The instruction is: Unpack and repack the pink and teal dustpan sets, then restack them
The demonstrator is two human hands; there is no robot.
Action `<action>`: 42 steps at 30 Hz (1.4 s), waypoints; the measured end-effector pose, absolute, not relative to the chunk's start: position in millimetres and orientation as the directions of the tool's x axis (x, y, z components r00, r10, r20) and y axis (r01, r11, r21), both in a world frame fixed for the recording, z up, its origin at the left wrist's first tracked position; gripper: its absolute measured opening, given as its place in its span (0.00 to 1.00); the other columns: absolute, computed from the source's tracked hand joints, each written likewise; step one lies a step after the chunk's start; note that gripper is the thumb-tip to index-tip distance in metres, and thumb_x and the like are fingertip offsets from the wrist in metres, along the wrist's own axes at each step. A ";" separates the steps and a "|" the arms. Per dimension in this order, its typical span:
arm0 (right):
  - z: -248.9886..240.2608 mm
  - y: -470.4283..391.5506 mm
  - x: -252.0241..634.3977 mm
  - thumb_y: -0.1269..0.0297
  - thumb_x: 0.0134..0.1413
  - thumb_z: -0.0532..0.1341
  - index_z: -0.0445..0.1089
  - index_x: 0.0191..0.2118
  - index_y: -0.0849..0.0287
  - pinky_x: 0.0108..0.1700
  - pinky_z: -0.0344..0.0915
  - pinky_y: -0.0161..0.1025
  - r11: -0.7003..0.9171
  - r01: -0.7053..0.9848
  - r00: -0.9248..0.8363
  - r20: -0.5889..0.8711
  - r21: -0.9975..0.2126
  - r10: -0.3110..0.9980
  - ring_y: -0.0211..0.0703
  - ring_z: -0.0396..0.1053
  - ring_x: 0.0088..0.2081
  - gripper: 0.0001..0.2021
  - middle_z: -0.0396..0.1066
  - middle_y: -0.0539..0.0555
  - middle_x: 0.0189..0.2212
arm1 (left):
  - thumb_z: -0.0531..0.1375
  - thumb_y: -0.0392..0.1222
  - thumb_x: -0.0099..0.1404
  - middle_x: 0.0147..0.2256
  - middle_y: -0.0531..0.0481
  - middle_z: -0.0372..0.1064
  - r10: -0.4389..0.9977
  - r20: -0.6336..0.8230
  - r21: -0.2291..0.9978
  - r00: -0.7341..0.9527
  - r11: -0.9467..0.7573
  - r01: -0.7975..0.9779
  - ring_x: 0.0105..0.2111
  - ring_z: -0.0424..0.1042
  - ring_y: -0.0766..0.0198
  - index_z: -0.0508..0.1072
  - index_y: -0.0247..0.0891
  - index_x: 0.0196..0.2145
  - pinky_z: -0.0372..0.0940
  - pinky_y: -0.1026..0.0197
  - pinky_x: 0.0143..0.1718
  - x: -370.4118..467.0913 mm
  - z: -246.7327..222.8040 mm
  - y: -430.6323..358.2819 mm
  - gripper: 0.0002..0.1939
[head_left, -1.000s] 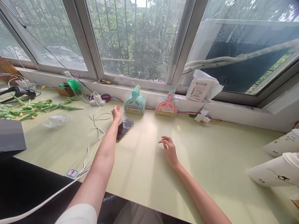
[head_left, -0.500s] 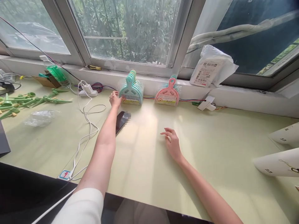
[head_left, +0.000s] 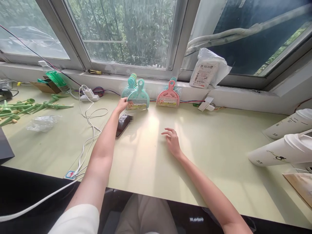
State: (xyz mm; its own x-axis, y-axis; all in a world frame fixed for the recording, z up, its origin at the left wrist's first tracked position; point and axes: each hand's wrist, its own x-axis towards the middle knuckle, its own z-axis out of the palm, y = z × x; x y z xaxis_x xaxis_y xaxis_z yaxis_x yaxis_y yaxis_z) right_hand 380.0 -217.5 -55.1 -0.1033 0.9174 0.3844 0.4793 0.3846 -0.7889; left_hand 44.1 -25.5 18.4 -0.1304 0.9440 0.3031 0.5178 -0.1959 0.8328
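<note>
My left hand [head_left: 122,105] reaches far forward and grips the lower left corner of a teal mini dustpan set [head_left: 138,98] in clear wrap, pulled forward from the stack of teal sets [head_left: 129,86] under the window. A pink dustpan set [head_left: 168,95] stands just to the right. My right hand [head_left: 172,140] rests on the pale green table [head_left: 219,146] with fingers loosely spread, holding nothing. A dark phone [head_left: 123,124] lies beside my left forearm.
A white charger with cables [head_left: 89,95] runs along the table's left. Green plastic spikes [head_left: 31,107] and a clear bag [head_left: 42,123] lie far left. A labelled white parcel [head_left: 207,70] sits on the sill. White rolled packages [head_left: 285,149] lie at right.
My left hand reached from the phone to the teal stack, took hold of the front teal set and drew it forward. The right hand stayed on the table.
</note>
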 end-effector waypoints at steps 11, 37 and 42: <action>-30.9 -237.7 389.1 0.58 0.67 0.46 0.70 0.44 0.55 0.56 0.63 0.50 0.544 0.435 -0.032 0.591 -0.718 0.806 0.49 0.67 0.51 0.17 0.71 0.59 0.46 | 0.60 0.47 0.59 0.37 0.46 0.73 0.981 0.135 0.961 -0.136 -0.163 -0.222 0.38 0.73 0.58 0.70 0.37 0.42 0.68 0.55 0.42 235.4 9.2 -147.0 0.15; -26.4 -197.7 435.4 0.61 0.32 0.75 0.69 0.34 0.60 0.44 0.77 0.48 0.030 -0.432 0.131 -0.030 -0.901 0.991 0.49 0.76 0.37 0.21 0.75 0.55 0.33 | 0.65 0.51 0.55 0.41 0.41 0.76 0.969 0.018 0.932 -0.246 -0.106 -0.347 0.38 0.76 0.58 0.78 0.37 0.38 0.67 0.59 0.37 244.6 11.3 -166.3 0.17; -21.2 -203.0 431.1 0.58 0.32 0.74 0.70 0.33 0.59 0.39 0.77 0.48 0.042 -0.365 0.076 0.015 -0.930 0.997 0.49 0.75 0.37 0.20 0.75 0.54 0.34 | 0.59 0.40 0.61 0.36 0.44 0.77 0.907 -0.035 0.888 -0.420 -0.164 -0.429 0.40 0.77 0.60 0.75 0.37 0.37 0.69 0.58 0.43 241.1 27.4 -151.3 0.08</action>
State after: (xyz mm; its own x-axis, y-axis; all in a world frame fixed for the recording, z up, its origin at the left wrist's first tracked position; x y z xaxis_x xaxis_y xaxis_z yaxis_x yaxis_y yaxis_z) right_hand 431.1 -203.0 -21.2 0.0758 0.9970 0.0148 -0.3653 0.0416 -0.9300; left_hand 241.1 -151.3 27.4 -0.4195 0.9071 -0.0346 -0.4288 -0.1644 0.8883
